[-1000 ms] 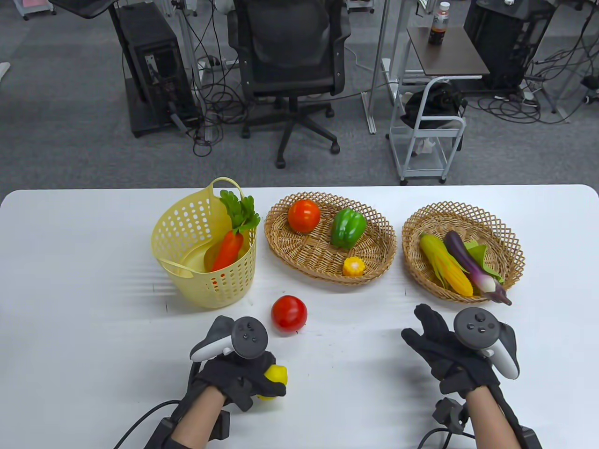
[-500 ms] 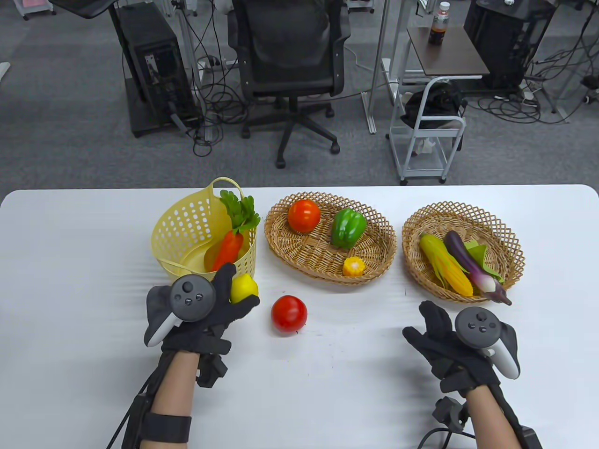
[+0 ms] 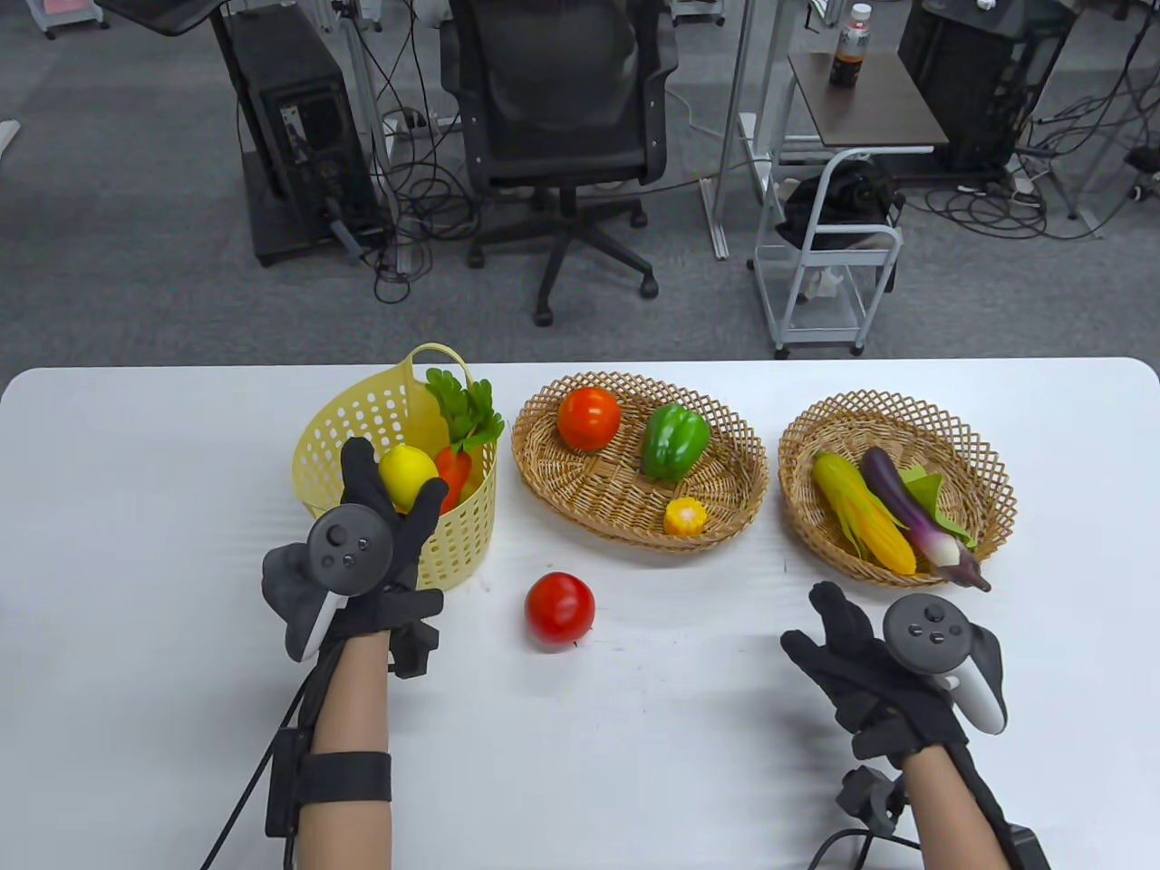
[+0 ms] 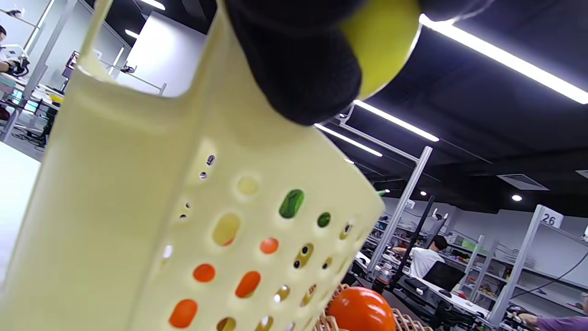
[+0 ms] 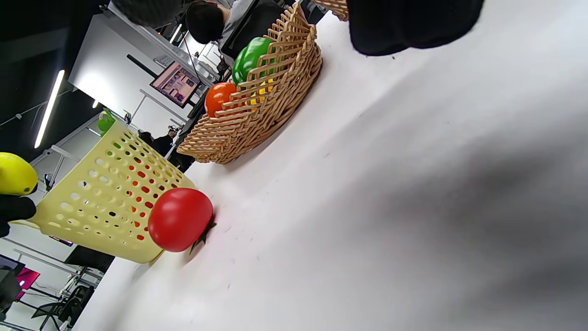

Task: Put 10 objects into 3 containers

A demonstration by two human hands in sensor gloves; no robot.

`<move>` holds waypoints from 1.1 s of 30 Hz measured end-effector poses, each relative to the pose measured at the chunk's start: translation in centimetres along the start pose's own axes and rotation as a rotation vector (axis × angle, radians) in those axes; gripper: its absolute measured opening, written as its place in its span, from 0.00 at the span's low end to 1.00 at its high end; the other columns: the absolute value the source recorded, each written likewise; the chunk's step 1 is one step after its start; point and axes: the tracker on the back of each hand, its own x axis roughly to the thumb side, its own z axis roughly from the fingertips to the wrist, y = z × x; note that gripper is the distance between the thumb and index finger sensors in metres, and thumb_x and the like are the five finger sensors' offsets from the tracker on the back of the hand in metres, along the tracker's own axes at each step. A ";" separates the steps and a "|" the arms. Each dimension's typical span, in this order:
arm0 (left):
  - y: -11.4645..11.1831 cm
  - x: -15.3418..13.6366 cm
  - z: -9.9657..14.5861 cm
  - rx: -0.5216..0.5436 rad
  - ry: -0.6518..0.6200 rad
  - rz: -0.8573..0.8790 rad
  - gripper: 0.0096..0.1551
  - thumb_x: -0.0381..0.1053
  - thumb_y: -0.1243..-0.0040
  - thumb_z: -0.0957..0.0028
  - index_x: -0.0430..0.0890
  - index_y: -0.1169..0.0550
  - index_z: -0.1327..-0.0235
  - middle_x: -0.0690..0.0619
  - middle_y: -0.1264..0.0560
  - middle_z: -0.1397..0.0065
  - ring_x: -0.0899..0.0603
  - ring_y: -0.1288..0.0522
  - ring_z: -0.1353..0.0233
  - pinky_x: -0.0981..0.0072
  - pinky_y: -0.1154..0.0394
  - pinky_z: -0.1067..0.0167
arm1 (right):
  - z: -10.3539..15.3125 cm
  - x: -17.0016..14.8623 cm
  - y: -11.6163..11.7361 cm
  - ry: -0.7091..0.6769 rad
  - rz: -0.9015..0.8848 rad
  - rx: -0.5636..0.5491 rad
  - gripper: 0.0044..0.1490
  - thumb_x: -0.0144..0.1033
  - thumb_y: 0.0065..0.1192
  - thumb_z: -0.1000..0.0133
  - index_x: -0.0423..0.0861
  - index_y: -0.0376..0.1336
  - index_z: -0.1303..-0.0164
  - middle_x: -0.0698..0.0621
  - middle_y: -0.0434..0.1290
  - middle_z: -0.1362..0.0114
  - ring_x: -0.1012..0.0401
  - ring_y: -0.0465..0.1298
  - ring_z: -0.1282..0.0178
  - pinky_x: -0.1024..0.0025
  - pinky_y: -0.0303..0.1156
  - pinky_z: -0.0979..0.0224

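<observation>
**Table view: lemon going over the yellow basket**

Table view first: the left hand (image 3: 376,535) is gripping a lemon (image 3: 408,475) between spread fingers and holding it over the near rim of the yellow basket (image 3: 353,426), high enough to clear the wall before letting go, I'd judge. A carrot (image 3: 456,467) is leaning inside that basket. The right hand (image 3: 865,666) is hovering loose and open above the table (image 3: 136,562), holding nothing, just short of the right wicker basket (image 3: 992,462), where corn and an eggplant are lying. One red tomato (image 3: 559,610) is sitting on the table between the hands, not yet binned; the middle wicker basket (image 3: 725,444) is holding a tomato, a green pepper and a small yellow piece.

Left wrist view: a gloved finger is wrapping the lemon (image 4: 381,41) just above the basket's perforated wall, though the contact itself is partly cropped.

Right wrist view: the loose tomato (image 5: 179,219) is resting beside the yellow basket, apparently just touching its base; only a dark fingertip is showing, clear of everything.
</observation>
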 end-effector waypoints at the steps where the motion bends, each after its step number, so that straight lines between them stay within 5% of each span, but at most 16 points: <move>1: 0.0 0.2 -0.1 -0.003 0.006 -0.015 0.53 0.73 0.55 0.34 0.38 0.54 0.15 0.44 0.33 0.22 0.60 0.16 0.50 0.90 0.20 0.62 | 0.0 0.0 0.0 -0.001 0.000 0.001 0.54 0.59 0.43 0.34 0.39 0.27 0.17 0.28 0.34 0.16 0.31 0.58 0.25 0.39 0.61 0.28; 17: -0.8 0.8 0.1 -0.035 0.081 -0.099 0.54 0.70 0.50 0.36 0.33 0.48 0.17 0.39 0.28 0.28 0.53 0.14 0.54 0.83 0.19 0.66 | -0.1 -0.1 0.0 -0.010 0.007 -0.014 0.52 0.59 0.43 0.34 0.38 0.31 0.16 0.27 0.39 0.15 0.32 0.61 0.26 0.40 0.63 0.29; 33: -0.6 2.2 3.0 -0.036 -0.105 -0.090 0.55 0.71 0.50 0.38 0.34 0.49 0.17 0.39 0.30 0.26 0.48 0.14 0.50 0.79 0.18 0.64 | -0.2 0.1 0.5 0.005 0.023 0.025 0.52 0.59 0.43 0.34 0.38 0.32 0.16 0.27 0.38 0.15 0.31 0.60 0.26 0.39 0.62 0.29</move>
